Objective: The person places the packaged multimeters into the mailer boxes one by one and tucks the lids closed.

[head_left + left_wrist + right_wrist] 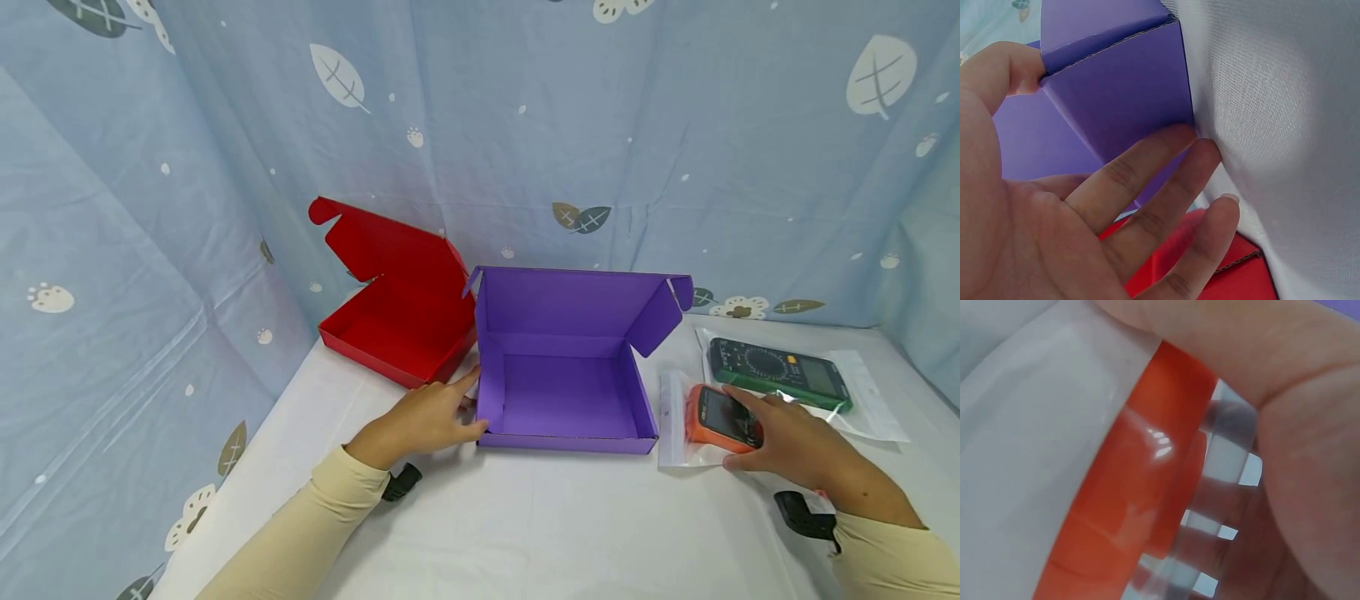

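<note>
In the lower right of the head view, the right hand (806, 443) spans an orange meter (722, 417), thumb at its near edge and fingers over the far one, so the grip is about as wide as the meter's body. The clear bag (673, 427) is the likeliest source of trouble: the plastic looks slick and loose, and the meter could slide inside it or slip out of the fingers if lifted. A second bag (876, 408), with a dark green meter (780, 371) in it, lies just beyond, close enough that a sideways sweep could snag it.

Near the centre, the left hand (420, 418) touches the left side of a purple box (570, 444), thumb bent at the top edge and fingers stretched along the outer wall; how firmly it presses I cannot tell. Too hard a push there could skew the box or bow its thin card, and a shove leftward could run it into the red box (408, 325) behind that hand.

The orange meter lies face up and slightly aslant, its dark face framed by a bright orange casing. In the right wrist view the film over its side carries small white glints; any lettering is too small to read.
</note>
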Action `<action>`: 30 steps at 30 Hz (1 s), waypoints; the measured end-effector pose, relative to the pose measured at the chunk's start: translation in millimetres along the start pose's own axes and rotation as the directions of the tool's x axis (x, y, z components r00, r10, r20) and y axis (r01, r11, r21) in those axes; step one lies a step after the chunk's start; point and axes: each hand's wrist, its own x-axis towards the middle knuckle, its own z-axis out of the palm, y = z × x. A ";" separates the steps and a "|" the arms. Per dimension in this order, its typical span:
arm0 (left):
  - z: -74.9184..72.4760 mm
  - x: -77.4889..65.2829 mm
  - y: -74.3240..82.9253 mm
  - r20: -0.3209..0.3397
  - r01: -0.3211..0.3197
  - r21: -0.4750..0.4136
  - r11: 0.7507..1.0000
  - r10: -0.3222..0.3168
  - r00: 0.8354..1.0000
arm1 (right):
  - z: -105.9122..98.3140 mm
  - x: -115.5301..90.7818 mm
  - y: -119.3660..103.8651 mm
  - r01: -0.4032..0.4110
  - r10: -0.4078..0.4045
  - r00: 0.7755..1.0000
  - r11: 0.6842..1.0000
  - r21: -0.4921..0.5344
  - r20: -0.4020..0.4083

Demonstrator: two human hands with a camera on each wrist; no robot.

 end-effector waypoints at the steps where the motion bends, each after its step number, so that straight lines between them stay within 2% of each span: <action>1: 0.1 0.1 -0.1 -0.002 -0.001 -0.001 1.000 0.001 1.000 | -0.4 -0.2 -0.2 -0.001 0.001 1.000 1.000 -0.004 0.000; 20: 1.9 0.0 -1.1 -0.001 0.015 0.001 1.000 -0.015 1.000 | -14.3 -2.3 -8.6 -0.040 0.042 0.995 0.999 -0.022 0.087; 30: 1.7 -0.5 -1.2 0.003 0.016 0.004 1.000 -0.016 1.000 | -20.4 -10.6 -16.7 0.000 0.000 1.000 0.999 -0.040 -0.004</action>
